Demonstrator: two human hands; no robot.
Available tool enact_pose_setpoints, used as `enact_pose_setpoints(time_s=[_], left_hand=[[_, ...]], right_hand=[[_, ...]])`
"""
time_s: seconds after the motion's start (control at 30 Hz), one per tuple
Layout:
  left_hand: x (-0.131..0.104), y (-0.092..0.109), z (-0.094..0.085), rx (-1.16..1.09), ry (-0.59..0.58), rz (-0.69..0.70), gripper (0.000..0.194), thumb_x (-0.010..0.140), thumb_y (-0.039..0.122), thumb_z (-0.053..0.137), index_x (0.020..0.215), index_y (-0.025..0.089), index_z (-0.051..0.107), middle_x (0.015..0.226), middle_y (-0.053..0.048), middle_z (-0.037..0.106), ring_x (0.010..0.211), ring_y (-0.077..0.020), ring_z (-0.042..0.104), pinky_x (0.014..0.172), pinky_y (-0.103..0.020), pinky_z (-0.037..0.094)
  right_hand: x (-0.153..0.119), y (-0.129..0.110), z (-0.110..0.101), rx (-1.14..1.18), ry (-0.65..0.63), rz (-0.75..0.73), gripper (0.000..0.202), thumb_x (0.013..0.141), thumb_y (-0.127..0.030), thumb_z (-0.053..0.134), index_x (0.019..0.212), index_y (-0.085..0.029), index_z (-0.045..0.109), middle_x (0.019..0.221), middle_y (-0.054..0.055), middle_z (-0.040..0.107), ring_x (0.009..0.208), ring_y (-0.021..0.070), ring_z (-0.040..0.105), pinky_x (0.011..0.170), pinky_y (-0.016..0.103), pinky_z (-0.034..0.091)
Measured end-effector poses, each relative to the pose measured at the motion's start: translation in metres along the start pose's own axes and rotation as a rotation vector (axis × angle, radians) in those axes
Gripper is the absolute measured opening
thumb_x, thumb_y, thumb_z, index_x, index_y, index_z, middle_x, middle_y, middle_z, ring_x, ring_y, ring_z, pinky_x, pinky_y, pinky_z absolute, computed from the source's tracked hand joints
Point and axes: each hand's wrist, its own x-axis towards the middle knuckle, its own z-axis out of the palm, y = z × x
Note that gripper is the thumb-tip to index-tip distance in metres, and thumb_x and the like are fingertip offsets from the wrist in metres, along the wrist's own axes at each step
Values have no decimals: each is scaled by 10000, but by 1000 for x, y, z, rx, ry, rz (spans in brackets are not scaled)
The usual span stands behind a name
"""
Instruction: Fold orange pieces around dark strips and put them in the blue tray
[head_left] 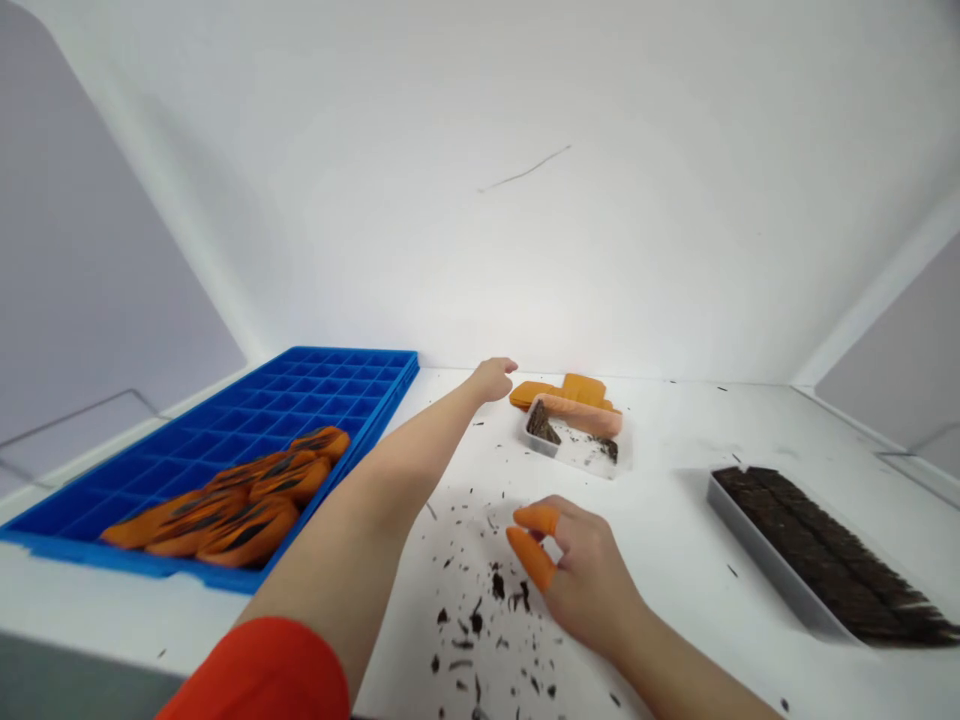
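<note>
My left hand (495,378) is stretched out toward the back wall, with a finger extended and nothing visible in it. Just to its right lie flat orange pieces (581,387) in small stacks. My right hand (585,565) wears orange finger covers on the thumb and a finger; their tips are apart with no object between them. Below that hand, dark crumbs and shreds (476,620) are scattered over the white table. A clear plastic tub (577,455) beyond it holds dark brown bits and a pale orange lining or roll whose kind I cannot make out.
On the left stands a blue compartment tray (341,370), with several orange pieces with dark streaks (247,505) heaped in its near right part. A clear container (757,560) packed with dark brown strips (817,550) is on the right. A white wall (510,270) rises behind the table.
</note>
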Motion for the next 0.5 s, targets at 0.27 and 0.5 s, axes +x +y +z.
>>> enact_pose_setpoints(time_s=[0.27,0.5], left_hand=[[70,-7,31,205,-468,161,799,555,161,680,1326,186,472,1329,-89,529,1140,-251,552,951,-285,427],[90,-8,39,317,-561,251,848,490,220,730,1305,191,497,1313,-92,537,1119,-280,546,918,-294,439]], right_hand=[[0,4,11,18,116,-27,135,738,-246,528,830,-222,623,727,15,617,563,127,557,500,230,456],[-2,13,10,-62,-5,81,157,667,-213,595,823,-225,609,758,19,619,604,137,557,548,228,469]])
